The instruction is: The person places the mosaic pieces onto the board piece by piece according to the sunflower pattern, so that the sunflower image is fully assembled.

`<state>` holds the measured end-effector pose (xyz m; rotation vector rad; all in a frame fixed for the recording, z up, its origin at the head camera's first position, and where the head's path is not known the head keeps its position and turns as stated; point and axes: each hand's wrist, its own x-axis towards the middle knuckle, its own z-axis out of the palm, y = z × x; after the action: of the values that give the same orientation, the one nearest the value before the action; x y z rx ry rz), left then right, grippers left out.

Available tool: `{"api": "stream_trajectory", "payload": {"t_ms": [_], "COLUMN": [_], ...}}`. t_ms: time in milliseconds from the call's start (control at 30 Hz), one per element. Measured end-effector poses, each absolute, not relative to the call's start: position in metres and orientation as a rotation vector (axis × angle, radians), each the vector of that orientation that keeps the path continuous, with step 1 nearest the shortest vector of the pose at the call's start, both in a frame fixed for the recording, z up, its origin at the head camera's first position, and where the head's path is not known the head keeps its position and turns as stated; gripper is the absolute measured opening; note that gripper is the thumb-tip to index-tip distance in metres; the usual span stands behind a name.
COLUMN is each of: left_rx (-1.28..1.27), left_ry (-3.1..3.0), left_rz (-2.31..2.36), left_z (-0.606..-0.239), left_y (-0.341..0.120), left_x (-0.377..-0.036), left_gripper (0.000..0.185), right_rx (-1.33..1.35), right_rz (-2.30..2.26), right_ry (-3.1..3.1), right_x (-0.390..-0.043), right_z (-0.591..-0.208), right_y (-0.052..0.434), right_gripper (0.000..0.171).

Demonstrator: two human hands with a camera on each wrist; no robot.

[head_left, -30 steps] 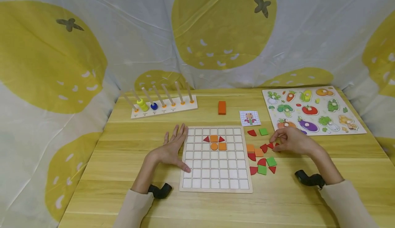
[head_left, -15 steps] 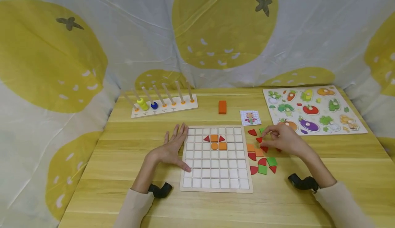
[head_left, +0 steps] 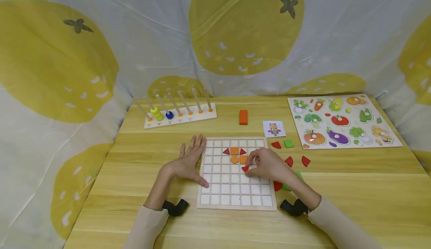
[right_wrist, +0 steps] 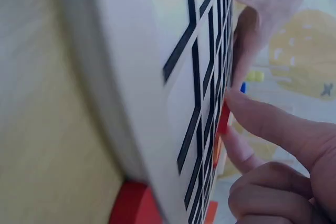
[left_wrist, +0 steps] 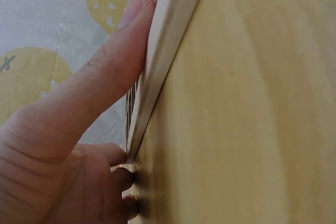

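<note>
A wooden grid board lies flat on the table. Along its left edge my left hand rests with fingers spread, the thumb on top of the frame. Between thumb and forefinger, my right hand pinches a red triangle tile at the board, just below an orange square. Whether that tile touches the grid is hard to tell. Also on the grid are an orange circle, another orange square and two red triangles. The right wrist view shows the pinched tile's red edge.
Loose red quarter-circles and green squares lie right of the board, some hidden by my right arm. Behind are a pattern card, an orange block, a peg counting stand and a vegetable puzzle.
My right hand has picked up a red triangle from the loose tiles and carried it left onto the board. My left hand stays at the board's left edge.
</note>
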<state>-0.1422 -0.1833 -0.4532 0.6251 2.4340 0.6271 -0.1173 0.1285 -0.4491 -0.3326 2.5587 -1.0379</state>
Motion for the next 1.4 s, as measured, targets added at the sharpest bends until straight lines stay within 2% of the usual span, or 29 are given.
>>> {"api": "stream_trajectory", "payload": {"t_ms": [233,467,767,1400], "left_rx": [0.621,0.616,0.614,0.619], "left_ry": [2.435,2.436,2.428,2.429], "left_rz": [0.622,0.612,0.618,0.619], "left_z": [-0.452,-0.452,-0.454,-0.453], "left_y": [-0.182,-0.182,-0.182,-0.183], "left_x": [-0.142,-0.142,-0.143,-0.143], "left_gripper": [0.154,0.154,0.154,0.154], "right_rx": [-0.328,-0.409,-0.447,-0.486], "right_rz": [-1.000,-1.197,-1.238,-1.248], "right_ry": [2.611,2.441,2.365,2.384], "right_x": [-0.117,-0.125,-0.131,-0.133], "right_z": [-0.449,-0.455,-0.459,-0.457], "right_y": [0.123,0.132,0.132,0.129], "right_gripper": [0.020,0.015,0.010,0.011]}}
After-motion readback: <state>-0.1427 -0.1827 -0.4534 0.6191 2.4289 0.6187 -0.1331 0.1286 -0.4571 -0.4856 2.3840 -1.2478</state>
